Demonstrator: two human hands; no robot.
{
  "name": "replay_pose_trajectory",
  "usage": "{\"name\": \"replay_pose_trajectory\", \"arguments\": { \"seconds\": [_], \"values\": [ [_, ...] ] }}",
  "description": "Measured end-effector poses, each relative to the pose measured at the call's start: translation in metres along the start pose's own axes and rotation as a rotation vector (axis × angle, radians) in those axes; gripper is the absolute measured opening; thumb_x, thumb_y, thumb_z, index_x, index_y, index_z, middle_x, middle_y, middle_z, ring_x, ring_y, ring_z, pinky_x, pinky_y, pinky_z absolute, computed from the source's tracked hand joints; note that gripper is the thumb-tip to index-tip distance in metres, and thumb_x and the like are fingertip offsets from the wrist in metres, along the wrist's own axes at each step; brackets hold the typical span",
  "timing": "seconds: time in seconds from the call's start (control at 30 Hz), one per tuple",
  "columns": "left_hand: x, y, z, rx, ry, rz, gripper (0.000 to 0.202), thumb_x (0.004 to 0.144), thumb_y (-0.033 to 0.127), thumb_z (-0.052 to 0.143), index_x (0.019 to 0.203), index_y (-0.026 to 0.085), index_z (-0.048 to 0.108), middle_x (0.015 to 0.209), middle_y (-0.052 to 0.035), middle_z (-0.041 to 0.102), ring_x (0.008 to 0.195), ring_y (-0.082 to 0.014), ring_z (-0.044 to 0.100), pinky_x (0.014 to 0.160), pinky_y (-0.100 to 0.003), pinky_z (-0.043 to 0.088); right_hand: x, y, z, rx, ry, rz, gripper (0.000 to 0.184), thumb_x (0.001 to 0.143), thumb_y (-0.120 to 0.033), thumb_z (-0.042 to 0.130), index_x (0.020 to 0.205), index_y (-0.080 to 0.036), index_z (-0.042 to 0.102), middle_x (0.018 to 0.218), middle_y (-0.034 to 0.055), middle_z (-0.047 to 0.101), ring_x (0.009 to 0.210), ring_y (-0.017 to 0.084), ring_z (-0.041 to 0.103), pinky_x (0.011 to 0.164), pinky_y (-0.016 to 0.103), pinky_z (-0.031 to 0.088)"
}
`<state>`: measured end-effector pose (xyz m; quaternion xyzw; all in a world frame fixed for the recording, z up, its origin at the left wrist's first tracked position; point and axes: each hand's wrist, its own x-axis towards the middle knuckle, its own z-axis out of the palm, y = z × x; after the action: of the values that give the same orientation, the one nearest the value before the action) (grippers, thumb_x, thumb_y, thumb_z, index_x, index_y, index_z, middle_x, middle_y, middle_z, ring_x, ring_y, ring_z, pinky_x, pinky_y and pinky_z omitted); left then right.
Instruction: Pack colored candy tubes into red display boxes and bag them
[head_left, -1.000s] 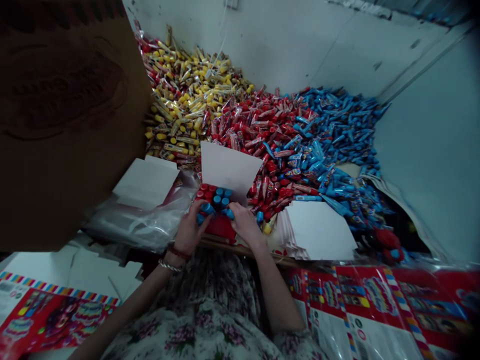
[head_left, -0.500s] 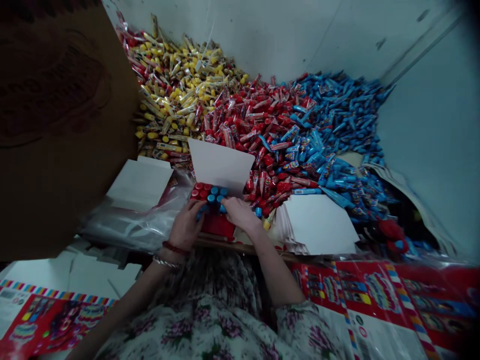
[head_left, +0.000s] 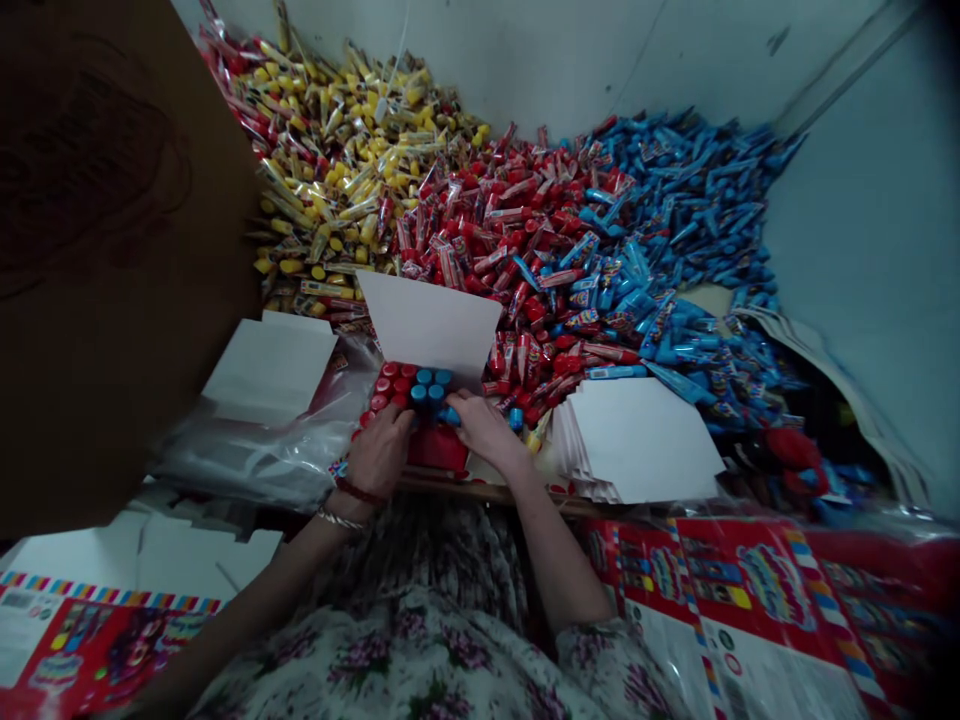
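Observation:
A small carton (head_left: 437,450) with red inner walls stands in front of me, its white lid flap (head_left: 431,322) raised at the back. Red-capped tubes (head_left: 390,385) stand in rows at its left, and blue-capped tubes (head_left: 429,385) fill the middle. My left hand (head_left: 380,450) is curled over the carton's left part, closed with its fingertips at a blue-capped tube that they mostly hide. At the right side, my right hand (head_left: 480,428) pinches another blue-capped tube (head_left: 450,413). The carton's front part shows bare red wall.
Heaped behind are wrapped yellow tubes (head_left: 360,150), red tubes (head_left: 487,220) and blue tubes (head_left: 690,200). White folded cartons (head_left: 637,440) lie at the right, another white carton (head_left: 270,370) at the left. A large brown box (head_left: 120,300) blocks the left; printed red packaging (head_left: 750,600) lies in front.
More red caps show beside my left hand, which has shifted slightly over the carton. My right hand stays at the blue caps on the right. The whole view has shifted a little.

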<state>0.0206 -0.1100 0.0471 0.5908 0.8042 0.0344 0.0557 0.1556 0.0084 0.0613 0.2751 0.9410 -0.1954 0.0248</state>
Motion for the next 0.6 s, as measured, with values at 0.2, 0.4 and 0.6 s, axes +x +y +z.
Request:
{"name": "replay_pose_trajectory", "arguments": {
  "seconds": [0.2,0.4,0.6],
  "values": [
    [0.007,0.005,-0.016,0.098,-0.185,0.075,0.03,0.091,0.008,0.035,0.107,0.012,0.059,0.113,-0.0131,0.056,0.1,-0.024,0.058,0.079,-0.033,0.05,0.002,-0.019,-0.002,-0.155,-0.058,-0.071,0.031,0.086,-0.005,0.04,0.112,-0.017,0.052,0.112,0.0089,0.055,0.098,0.021,0.06,0.08,0.032,0.049],
    [0.024,0.009,-0.037,0.141,-0.301,0.067,0.033,0.088,0.005,0.032,0.106,0.011,0.058,0.109,-0.013,0.058,0.099,-0.0251,0.06,0.078,-0.035,0.05,0.02,-0.034,-0.003,-0.144,-0.11,-0.046,0.034,0.09,-0.006,0.03,0.111,-0.017,0.055,0.11,0.01,0.058,0.103,0.021,0.058,0.085,0.033,0.048],
    [0.026,0.008,-0.035,0.152,-0.279,0.107,0.034,0.088,0.005,0.031,0.105,0.009,0.059,0.106,-0.0151,0.06,0.093,-0.0269,0.062,0.073,-0.036,0.05,0.019,-0.015,0.008,0.037,-0.043,-0.048,0.037,0.088,-0.01,0.043,0.123,-0.021,0.05,0.111,0.0076,0.062,0.104,0.019,0.059,0.087,0.03,0.046]
  ]
}}
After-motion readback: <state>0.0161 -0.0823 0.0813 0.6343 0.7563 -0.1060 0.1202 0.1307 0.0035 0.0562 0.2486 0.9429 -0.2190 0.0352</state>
